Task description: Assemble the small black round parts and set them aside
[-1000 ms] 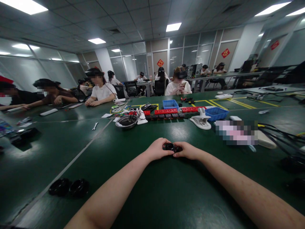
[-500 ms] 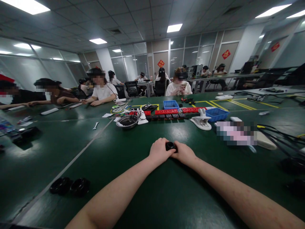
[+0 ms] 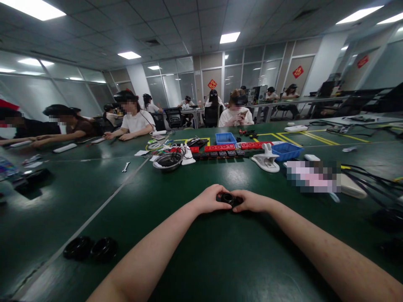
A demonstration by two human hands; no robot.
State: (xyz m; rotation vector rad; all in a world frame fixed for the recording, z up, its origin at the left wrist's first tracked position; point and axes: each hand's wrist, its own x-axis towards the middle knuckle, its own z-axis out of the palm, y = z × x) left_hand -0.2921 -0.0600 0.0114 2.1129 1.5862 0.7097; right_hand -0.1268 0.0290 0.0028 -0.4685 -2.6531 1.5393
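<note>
Above the green table, in front of me, both hands hold a small black ring-shaped part [image 3: 228, 198] with a round opening facing up. My left hand [image 3: 210, 199] grips its left side, thumb at the near edge and fingers on the far side. On the right side, my right hand [image 3: 252, 201] closes its thumb and fingers around the same part. I cannot tell if it is one piece or two. Two more shiny black ring-shaped parts, a left one [image 3: 77, 247] and a right one [image 3: 104, 249], lie side by side near my left forearm.
A steel bowl [image 3: 168, 161], red power strips [image 3: 220, 147], a white clip stand [image 3: 266, 160] and a blue bin [image 3: 286, 151] stand beyond my hands. A wrench [image 3: 126, 167] lies to the left. Cables [image 3: 371, 184] run along the right. Several people sit around the room.
My hands have shifted slightly nearer and to the right with the black part, which now shows more between them. My right hand's fingers have changed position on it.
</note>
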